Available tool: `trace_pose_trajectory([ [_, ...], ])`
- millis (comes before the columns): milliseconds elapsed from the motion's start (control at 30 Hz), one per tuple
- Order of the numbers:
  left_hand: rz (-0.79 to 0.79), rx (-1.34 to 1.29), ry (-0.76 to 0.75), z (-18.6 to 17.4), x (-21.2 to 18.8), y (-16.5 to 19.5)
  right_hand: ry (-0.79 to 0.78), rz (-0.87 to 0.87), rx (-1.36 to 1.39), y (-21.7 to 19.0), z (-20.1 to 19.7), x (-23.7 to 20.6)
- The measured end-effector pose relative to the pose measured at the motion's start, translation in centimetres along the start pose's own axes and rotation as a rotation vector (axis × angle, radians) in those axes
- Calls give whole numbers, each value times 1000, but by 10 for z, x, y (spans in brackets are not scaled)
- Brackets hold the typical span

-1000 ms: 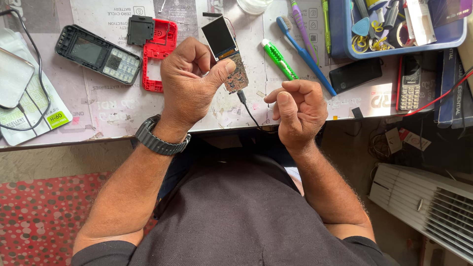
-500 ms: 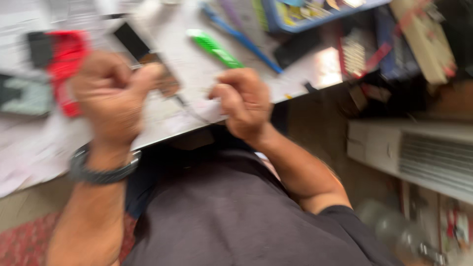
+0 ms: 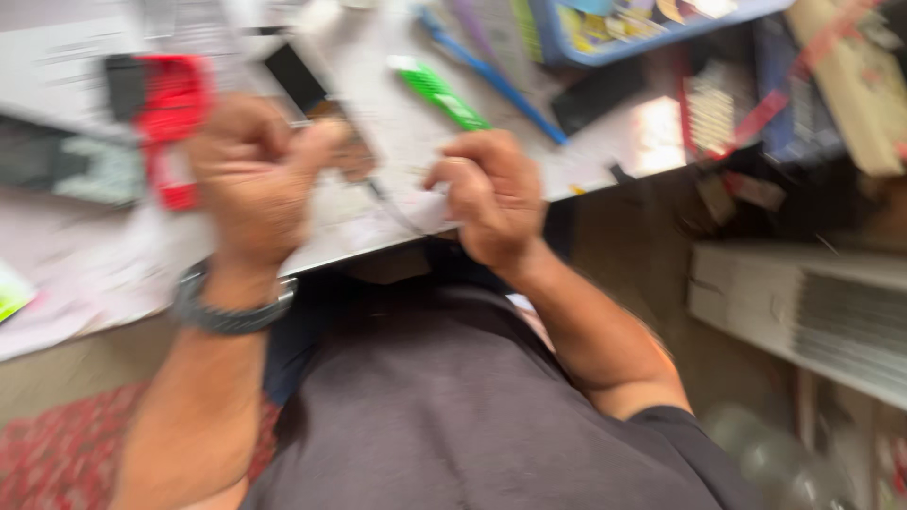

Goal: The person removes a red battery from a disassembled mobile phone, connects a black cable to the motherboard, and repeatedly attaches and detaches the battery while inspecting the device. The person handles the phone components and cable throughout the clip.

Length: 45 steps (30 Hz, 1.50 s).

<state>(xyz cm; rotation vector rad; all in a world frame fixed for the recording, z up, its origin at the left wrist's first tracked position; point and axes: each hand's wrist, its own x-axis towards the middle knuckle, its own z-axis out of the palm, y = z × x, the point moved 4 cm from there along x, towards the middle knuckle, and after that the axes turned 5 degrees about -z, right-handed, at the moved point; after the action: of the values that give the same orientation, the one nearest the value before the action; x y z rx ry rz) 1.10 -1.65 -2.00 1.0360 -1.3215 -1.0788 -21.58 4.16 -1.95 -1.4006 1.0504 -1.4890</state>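
The picture is smeared by motion, so fine detail is lost; the left hand (image 3: pixel 255 179) is curled with thumb and forefinger pinched on a small brownish circuit board (image 3: pixel 351 156) with a dark screen (image 3: pixel 295 77) at its far end, held just above the counter (image 3: pixel 397 132); the right hand (image 3: pixel 491 194) is closed in a fist-like grip near the counter's front edge, and a thin dark wire (image 3: pixel 383 194) runs between the two hands, though whether its fingers actually pinch that wire cannot be told through the blur; to do this well, the board looks best kept steady by the left pinch on its edges, off the screen, while the right hand works the wire gently and in line with it, since a sideways tug could likely strain the joint; a watch (image 3: pixel 231 316) sits on the left wrist; just left of the board lies a red phone frame (image 3: pixel 170 109), and farther left a dark phone (image 3: pixel 66 165); beyond the right hand lie a green marker (image 3: pixel 439 94) and a blue pen (image 3: pixel 501 85), with a blue tray (image 3: pixel 652 33) farther back; the hands work right at the counter's near edge, above the lap, so a dropped part could fall to the floor; the freest room is the bare paper between the hands.
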Motion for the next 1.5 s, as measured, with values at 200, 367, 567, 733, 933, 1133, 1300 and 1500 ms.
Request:
trace_pose_trajectory([
  [200, -5, 35, 5, 3, 7, 6, -23, -10, -23, -6, 4, 8],
  [367, -26, -5, -8, 6, 10, 11, -57, -39, -71, -9, 5, 11],
  [567, -10, 59, -8, 5, 10, 11, -70, -28, -65, -7, 6, 12],
  [733, -1, 72, -10, 5, 10, 12, -65, -18, -76, -7, 5, 12],
  [933, -16, 67, -13, 5, 10, 12, -77, -29, -75, -6, 4, 13],
  [1133, -15, 72, -14, 6, 10, 11, -68, -25, -57, -6, 3, 12],
  [1300, -25, 73, -7, 5, 10, 11, -75, -26, -73, -6, 4, 13],
  [1500, 5, 61, -8, 6, 8, 11, -77, -46, -93, -8, 4, 13],
])
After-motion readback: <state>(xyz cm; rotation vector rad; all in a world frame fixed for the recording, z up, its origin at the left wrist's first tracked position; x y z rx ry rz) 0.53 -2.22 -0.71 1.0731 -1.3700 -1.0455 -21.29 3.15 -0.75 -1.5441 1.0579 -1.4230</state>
